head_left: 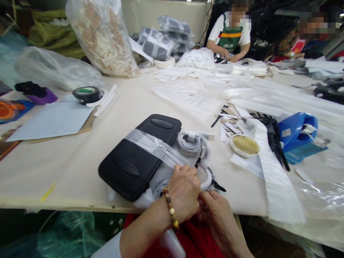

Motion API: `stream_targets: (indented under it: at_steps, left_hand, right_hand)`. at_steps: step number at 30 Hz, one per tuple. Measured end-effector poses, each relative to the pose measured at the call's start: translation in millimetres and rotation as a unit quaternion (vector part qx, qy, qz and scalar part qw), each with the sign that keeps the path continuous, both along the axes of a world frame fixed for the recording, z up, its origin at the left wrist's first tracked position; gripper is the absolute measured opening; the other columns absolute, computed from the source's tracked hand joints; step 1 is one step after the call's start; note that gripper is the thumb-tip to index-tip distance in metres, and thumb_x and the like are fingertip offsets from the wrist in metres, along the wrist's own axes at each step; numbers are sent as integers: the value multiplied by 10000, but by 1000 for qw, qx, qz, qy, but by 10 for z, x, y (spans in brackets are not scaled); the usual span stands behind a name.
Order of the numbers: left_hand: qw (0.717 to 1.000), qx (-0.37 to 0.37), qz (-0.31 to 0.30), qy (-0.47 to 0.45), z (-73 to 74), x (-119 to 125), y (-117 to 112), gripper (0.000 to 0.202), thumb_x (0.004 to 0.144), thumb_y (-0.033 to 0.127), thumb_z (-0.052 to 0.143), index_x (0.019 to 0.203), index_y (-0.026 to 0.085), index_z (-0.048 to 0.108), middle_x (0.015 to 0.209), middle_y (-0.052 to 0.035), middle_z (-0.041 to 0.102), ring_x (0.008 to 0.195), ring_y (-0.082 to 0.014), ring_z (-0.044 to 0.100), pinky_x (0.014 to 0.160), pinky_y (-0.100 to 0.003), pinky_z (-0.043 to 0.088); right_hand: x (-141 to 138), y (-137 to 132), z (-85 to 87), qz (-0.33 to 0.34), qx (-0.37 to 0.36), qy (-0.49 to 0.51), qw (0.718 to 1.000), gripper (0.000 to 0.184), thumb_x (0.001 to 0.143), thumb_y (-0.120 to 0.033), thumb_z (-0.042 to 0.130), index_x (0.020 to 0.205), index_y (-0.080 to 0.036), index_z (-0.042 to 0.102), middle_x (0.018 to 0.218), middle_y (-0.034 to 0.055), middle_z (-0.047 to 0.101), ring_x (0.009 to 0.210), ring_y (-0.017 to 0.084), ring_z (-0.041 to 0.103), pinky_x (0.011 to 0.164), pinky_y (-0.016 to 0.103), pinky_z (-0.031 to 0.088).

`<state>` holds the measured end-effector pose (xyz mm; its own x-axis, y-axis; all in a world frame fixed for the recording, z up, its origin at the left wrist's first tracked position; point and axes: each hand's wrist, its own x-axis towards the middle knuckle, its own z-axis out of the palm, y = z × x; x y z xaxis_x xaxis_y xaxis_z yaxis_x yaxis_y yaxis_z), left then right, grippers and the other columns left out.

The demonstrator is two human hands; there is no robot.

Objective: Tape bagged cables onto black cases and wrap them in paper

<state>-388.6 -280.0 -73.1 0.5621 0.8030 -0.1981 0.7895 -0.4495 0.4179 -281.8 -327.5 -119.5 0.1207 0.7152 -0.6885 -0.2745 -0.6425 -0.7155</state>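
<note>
A black leather case [139, 150] with two oval pads lies on the cream table [53, 168], banded by a strip of clear plastic wrap [150, 143]. My left hand [182, 190], with a bead bracelet on the wrist, is closed over a bundle of plastic and a white curved handle [206, 179] at the case's near right corner. My right hand [215, 211] is just below it at the table edge, fingers curled and pinched against the same bundle. A coiled grey cable [189, 141] in plastic rests beside the case.
A blue tape dispenser [297, 134], a round tin [245, 145] and paper strips lie to the right. A tape roll [87, 94] and blue sheet [53, 120] are at left. Bags of goods stand at the back, where a person in a green apron [229, 34] works.
</note>
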Motion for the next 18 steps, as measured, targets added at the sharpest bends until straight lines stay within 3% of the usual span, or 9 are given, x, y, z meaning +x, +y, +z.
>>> stream_targets:
  at_steps: [11,18]
  left_hand:
    - [999,24,14,-20,-46,-5,-54,196,641,117,498,820,110,578,913,-112,569,932,-253,481,806,-399,382]
    - [995,48,30,-85,-91,-40,-89,243,704,119,504,937,183,531,1052,-67,527,952,-218,491,808,-356,375]
  right_hand:
    - [36,73,63,53,2,-6,999,204,573,-334,583,509,-173,476,410,-44,482,354,62,423,362,170,316]
    - [20,70,18,47,8,-13,999,187,596,-315,552,494,-180,471,411,-38,489,358,70,424,366,176,311]
